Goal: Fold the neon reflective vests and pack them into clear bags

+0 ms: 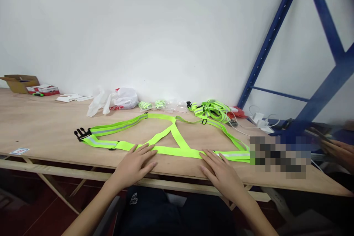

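Neon-green webbing with grey reflective stripes forms a strap harness (181, 151), which is spread out across the middle of the frame, near the front edge of the plywood tabletop (49, 125). Its lower band is touched by both hands. By the left hand (134, 164), left of centre, the band is covered with extended, released fingers; by the right hand (221, 173), right of centre, it is met in the same way, nothing being gripped by either. Both thumbs are pointed inward, below the band. A Y-shaped piece is formed by the straps between the hands. At the harness's left end, a black buckle (82, 134) is seen; its right end is hidden by a pixelated patch.

Behind the harness, right of centre, a heap of similar green straps (217, 110) is piled, and two clear packets (145, 105) of striped green material are set near the centre. Left of these, a white plastic bag (125, 98) is placed. Toward the far left, white papers (68, 98), a red-and-white box (44, 90) and an opened cardboard box (20, 84) are lined up. At the right, a blue metal frame (269, 38) is stood against the white wall (166, 33), and another person's hand (343, 149) is partly shown, blurred, at the right edge.
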Action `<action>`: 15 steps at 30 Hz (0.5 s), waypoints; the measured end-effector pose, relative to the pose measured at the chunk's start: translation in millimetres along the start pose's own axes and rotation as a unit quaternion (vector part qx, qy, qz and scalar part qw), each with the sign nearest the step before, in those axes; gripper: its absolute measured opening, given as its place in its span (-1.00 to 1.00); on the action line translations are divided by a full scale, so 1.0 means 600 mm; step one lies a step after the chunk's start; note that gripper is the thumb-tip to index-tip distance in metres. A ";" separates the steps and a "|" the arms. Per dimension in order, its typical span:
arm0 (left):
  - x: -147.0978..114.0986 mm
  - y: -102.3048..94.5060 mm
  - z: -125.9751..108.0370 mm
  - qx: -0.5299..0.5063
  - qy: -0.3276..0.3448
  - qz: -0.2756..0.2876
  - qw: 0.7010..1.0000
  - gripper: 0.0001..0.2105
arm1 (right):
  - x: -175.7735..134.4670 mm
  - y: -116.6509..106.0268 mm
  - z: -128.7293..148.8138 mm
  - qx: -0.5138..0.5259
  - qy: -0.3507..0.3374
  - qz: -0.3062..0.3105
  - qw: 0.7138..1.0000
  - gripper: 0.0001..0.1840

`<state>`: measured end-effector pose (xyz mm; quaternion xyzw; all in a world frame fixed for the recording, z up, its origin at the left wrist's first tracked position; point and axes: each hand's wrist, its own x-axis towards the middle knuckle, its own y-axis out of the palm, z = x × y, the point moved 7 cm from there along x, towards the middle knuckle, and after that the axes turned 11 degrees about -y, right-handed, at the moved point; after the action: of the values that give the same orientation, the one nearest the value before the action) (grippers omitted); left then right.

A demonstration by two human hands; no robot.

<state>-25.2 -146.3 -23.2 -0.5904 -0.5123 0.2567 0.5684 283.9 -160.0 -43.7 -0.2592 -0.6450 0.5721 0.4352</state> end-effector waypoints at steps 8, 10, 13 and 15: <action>0.000 0.002 -0.001 0.011 0.000 0.006 1.000 -0.53 | 0.001 -0.001 -0.001 0.001 0.000 0.001 1.000 -0.42; 0.000 0.001 -0.001 0.008 0.003 0.002 1.000 -0.54 | 0.001 -0.002 0.000 0.004 0.002 0.004 1.000 -0.43; -0.001 -0.002 -0.003 0.004 0.008 -0.007 1.000 -0.54 | 0.001 -0.004 0.001 0.006 0.005 0.007 1.000 -0.42; -0.001 -0.001 -0.003 0.004 0.006 -0.006 1.000 -0.54 | 0.001 -0.005 0.002 0.006 0.006 0.006 1.000 -0.42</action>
<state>-24.2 -147.7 -22.2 -0.5863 -0.5116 0.2519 0.5754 283.3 -161.0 -40.5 -0.2635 -0.6374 0.5773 0.4371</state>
